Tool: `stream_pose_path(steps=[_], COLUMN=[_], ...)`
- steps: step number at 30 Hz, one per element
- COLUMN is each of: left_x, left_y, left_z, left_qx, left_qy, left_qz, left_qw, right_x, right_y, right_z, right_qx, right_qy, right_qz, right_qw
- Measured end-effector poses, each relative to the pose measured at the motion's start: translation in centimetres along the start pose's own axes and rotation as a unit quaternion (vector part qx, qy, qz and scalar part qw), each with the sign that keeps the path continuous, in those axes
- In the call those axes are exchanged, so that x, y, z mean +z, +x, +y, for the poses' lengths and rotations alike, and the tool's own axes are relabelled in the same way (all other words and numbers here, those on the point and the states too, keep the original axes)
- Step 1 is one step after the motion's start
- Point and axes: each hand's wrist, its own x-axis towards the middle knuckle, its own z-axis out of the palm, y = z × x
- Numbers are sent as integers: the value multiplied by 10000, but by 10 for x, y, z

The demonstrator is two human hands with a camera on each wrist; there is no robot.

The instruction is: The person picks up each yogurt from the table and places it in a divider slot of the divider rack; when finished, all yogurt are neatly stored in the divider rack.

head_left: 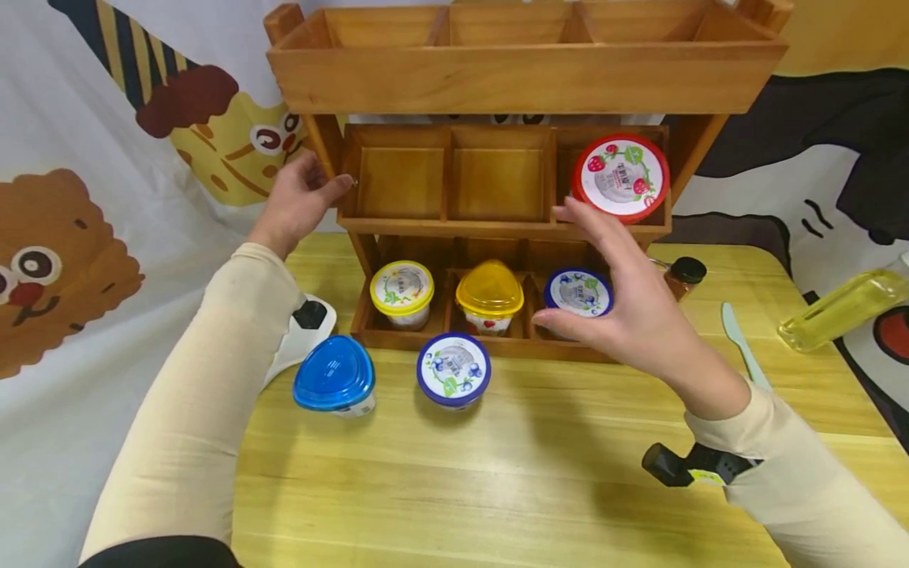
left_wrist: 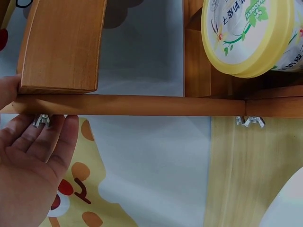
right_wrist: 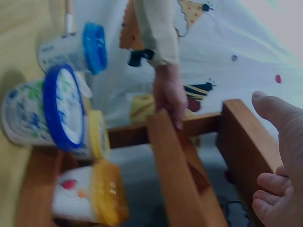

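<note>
Gripping the left upright of the three-tier wooden rack, the left hand is set at the far left, with thumb and fingers on opposite sides of the wood and a wing nut just beside the fingers. Nearer the wearer, a blue-lidded tub is stood on the table. In the bottom tier, the left compartment is taken by a yellow-lidded tub; in front of the rack, a blueberry tub is seen on the table, and the middle compartment is filled by an amber-lidded tub. Farther right, a second blueberry tub is held in the bottom right compartment, and directly above it a red-lidded strawberry tub is placed in the middle tier's right compartment. By these two the right hand is held, thumb and fingers spread wide, with nothing grasped; whether either lid is touched cannot be told. The deciding relation is judged to be this: the strawberry tub lies up and beyond the right hand's fingertips, far nearer to it than to the left, while the rack's long axis is stretched from hand to hand.
</note>
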Motion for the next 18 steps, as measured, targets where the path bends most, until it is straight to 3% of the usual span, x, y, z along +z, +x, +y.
stream_pose_path(steps=[9, 18], left_x=[0, 0], left_y=[1, 1], left_z=[0, 0], left_qx=[-49, -24], left_qy=[-32, -41], left_qz=[-6, 17], left_qw=[10000, 10000], right_x=[41, 79], right_y=[-19, -42], right_z=[17, 35], right_qx=[262, 561], right_qy=[35, 606], right_qz=[-807, -1138], right_qw=[9964, 9901])
